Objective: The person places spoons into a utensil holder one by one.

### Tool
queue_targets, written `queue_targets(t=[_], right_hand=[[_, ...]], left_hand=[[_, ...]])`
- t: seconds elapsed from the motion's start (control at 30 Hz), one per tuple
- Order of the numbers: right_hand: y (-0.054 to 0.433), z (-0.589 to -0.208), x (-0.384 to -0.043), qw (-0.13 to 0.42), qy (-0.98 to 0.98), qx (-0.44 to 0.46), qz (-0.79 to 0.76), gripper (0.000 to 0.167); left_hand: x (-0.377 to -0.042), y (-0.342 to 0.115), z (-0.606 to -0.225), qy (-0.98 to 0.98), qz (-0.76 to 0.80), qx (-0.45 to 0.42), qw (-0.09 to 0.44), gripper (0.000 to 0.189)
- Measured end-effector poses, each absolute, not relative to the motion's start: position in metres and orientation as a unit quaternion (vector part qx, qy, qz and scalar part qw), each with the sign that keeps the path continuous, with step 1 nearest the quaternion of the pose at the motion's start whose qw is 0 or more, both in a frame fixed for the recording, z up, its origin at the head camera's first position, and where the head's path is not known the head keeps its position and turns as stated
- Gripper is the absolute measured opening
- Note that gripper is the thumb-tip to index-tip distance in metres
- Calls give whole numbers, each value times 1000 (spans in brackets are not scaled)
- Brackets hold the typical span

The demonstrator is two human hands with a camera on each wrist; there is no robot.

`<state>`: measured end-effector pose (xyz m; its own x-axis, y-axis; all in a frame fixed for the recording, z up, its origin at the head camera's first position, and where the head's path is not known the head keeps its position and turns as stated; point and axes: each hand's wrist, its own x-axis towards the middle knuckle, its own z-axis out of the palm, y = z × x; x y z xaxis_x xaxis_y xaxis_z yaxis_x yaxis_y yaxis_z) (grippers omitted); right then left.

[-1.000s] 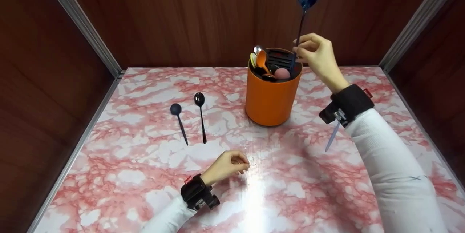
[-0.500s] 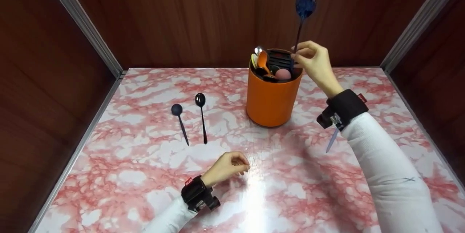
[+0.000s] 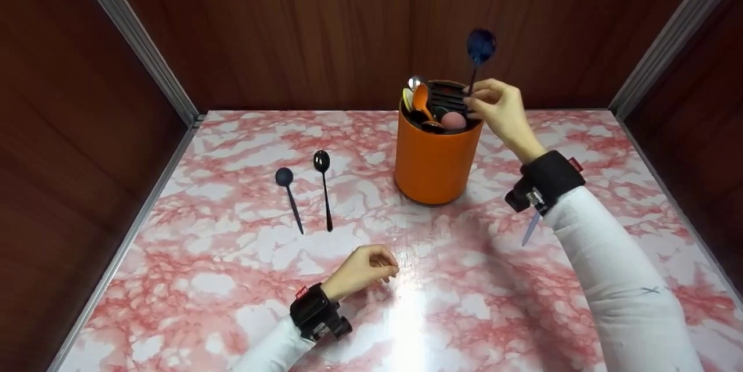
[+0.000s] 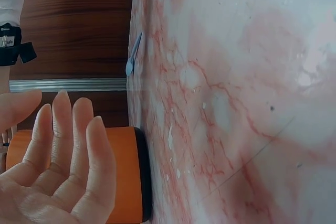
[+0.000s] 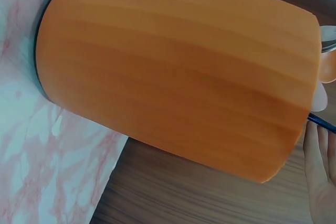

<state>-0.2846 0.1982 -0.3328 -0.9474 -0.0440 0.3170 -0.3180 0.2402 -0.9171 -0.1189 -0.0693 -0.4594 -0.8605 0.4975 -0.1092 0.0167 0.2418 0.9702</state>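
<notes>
My right hand (image 3: 502,114) pinches the thin handle of a dark blue spoon (image 3: 481,46) above the right side of an orange utensil holder (image 3: 435,169). The spoon's bowl points up and its lower handle is inside the holder, hidden there. The right wrist view catches the blue handle (image 5: 321,123) at the rim beside my fingers (image 5: 312,150). In the holder stand an orange spoon (image 3: 422,98), a black slotted turner (image 3: 446,95), a pink rounded piece (image 3: 453,121) and other utensils. My left hand (image 3: 360,270) holds nothing, its fingers loosely bent over the table front.
A black spoon (image 3: 322,161) and a dark round-headed spoon (image 3: 284,176) lie left of the holder. A lavender utensil (image 3: 530,229) lies to the right, partly hidden by my right wrist. Wood-grain panels (image 3: 302,29) enclose the marbled table (image 3: 203,233) at back and sides.
My right hand has come down and slightly left with the blue spoon, whose handle sinks deeper into the holder. The left hand stays almost still.
</notes>
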Motion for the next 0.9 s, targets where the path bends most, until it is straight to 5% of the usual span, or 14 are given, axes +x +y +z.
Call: queue_targets(t=[0.9], right_hand=[[217,-336,-283,125,-770,104,617,25]], left_hand=[[-119,-69,-461,762,590,177,200,15]])
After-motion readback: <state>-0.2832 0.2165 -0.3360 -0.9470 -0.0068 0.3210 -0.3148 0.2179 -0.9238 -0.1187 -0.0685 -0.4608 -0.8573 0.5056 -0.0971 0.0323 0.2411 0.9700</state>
